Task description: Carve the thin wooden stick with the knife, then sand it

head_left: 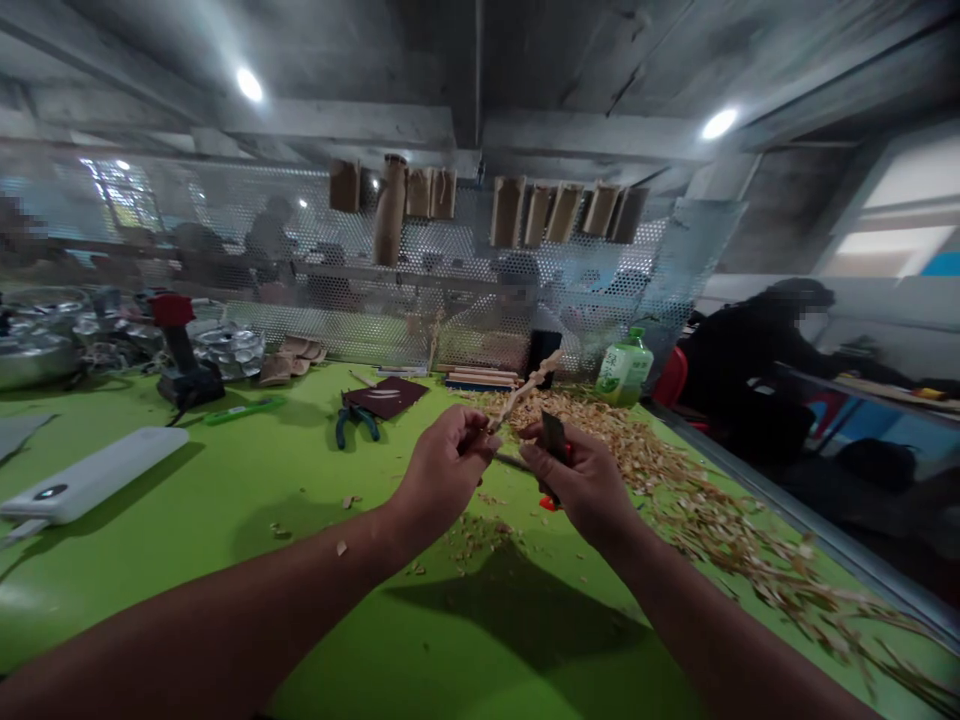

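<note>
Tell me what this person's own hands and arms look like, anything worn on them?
The left hand and right hand are ungloved. The left forearm and right forearm show no sleeve, watch or bracelet. A pale chip sits on the left forearm.

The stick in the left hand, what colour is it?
The stick is pale tan, clearest in the head view.

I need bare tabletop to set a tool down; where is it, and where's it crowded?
Mostly bare green tabletop lies between the white device and the pliers. Another patch sits between the forearms, nearest the wearer. Crowded: right of the right hand, under wood shavings, and back left, around the drill.
</note>
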Tool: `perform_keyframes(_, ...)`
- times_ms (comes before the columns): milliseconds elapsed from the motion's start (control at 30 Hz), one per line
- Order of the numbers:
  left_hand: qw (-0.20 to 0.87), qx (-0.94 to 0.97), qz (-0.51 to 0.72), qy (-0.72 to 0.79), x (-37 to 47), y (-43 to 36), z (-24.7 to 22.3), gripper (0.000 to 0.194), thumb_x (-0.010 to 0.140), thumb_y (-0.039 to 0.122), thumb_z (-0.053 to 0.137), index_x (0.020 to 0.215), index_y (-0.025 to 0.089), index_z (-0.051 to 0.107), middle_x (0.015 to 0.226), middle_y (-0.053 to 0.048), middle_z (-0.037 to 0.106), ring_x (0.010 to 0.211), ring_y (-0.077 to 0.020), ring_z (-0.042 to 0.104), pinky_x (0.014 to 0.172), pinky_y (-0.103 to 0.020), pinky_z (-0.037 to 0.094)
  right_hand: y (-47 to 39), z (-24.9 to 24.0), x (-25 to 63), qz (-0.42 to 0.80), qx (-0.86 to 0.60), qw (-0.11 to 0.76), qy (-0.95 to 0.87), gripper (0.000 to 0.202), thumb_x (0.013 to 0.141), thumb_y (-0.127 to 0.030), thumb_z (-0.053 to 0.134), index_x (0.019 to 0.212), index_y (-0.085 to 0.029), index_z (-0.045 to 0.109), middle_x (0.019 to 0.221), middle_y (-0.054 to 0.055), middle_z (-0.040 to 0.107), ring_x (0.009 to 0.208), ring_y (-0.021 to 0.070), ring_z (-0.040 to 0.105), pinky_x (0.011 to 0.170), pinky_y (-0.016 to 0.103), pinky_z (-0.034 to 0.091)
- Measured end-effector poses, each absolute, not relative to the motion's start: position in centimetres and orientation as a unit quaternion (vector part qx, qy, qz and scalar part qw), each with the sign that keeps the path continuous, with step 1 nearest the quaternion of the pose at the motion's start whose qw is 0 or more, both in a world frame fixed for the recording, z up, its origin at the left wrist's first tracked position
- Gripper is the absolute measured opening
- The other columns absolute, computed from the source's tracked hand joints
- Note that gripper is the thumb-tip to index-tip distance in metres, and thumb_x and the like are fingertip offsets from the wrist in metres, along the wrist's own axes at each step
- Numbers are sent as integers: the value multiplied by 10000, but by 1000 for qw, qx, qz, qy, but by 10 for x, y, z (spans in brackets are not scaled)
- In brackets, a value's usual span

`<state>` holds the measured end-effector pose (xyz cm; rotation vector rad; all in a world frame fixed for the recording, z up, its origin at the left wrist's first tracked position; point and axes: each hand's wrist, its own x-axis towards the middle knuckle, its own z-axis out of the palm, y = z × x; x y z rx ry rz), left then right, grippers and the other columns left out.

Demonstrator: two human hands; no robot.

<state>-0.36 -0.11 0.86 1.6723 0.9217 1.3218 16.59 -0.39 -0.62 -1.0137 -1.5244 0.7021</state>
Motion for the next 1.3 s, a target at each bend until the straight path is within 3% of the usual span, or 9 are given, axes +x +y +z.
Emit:
perform_keyframes(233, 464, 661, 493, 323, -3, -3, 5, 124, 864, 280, 544, 896, 172, 492, 698, 13, 542, 563, -92, 479, 499, -212, 438, -1, -6, 167, 298, -426, 562, -643, 328, 772, -481, 659, 875, -174, 610, 504, -78, 404, 412, 73, 360, 378, 213, 313)
perform_keyframes(367, 445, 686, 478, 320, -3, -3, 3, 113, 840, 247, 566, 916, 170, 534, 700, 8, 572, 615, -107, 512, 533, -214, 448, -6, -5, 165, 301, -412, 574, -640, 332, 775, -472, 661, 914, -173, 621, 519, -78, 401, 416, 71, 355, 379, 209, 304)
perform_keyframes(500, 419, 710, 466, 321, -2, 0, -3, 111, 798, 181, 574, 903, 157, 601, 735, -10, 608, 658, -114, 534, 571, -222, 452, -10, -4, 165, 312, -402, 573, -643, 277, 797, -455, 647, 826, -183, 598, 509, -76, 395, 415, 75, 374, 382, 208, 313)
perform_keyframes(667, 428, 713, 452, 322, -2, -1, -4, 168, 818, 283, 595, 931, 159, 607, 725, 10, 552, 558, -88, 493, 495, -209, 444, -11, -3, 163, 324, -402, 581, -629, 280, 779, -449, 670, 782, -185, 578, 484, -80, 391, 403, 70, 356, 372, 201, 307)
perform_keyframes(767, 458, 723, 419, 302, -3, -4, 1, 247, 878, 398, 533, 953, 169, 585, 730, 10, 573, 469, -54, 420, 418, -175, 369, -12, -1, 162, 325, -402, 577, -632, 289, 776, -452, 672, 763, -178, 580, 471, -83, 382, 398, 64, 340, 366, 196, 292)
perform_keyframes(867, 503, 711, 398, 288, -4, -5, 5, 311, 921, 449, 448, 842, 164, 542, 651, 16, 575, 418, -45, 385, 385, -162, 308, -12, -1, 161, 330, -407, 565, -637, 300, 767, -461, 678, 764, -174, 589, 481, -80, 391, 407, 63, 347, 367, 194, 292)
perform_keyframes(1100, 658, 591, 414, 216, -3, -2, 1, 271, 896, 420, 517, 828, 158, 523, 750, -14, 607, 500, -83, 528, 454, -212, 436, -7, -5, 162, 346, -431, 550, -626, 369, 766, -531, 654, 838, -175, 585, 492, -71, 434, 407, 77, 379, 369, 204, 307)
perform_keyframes(1300, 682, 549, 428, 227, -3, -2, 6, 191, 917, 335, 506, 908, 150, 553, 721, -8, 609, 473, -64, 503, 424, -179, 383, -6, -4, 167, 334, -421, 538, -649, 336, 825, -517, 600, 769, -201, 503, 497, -82, 405, 416, 77, 382, 389, 204, 322)
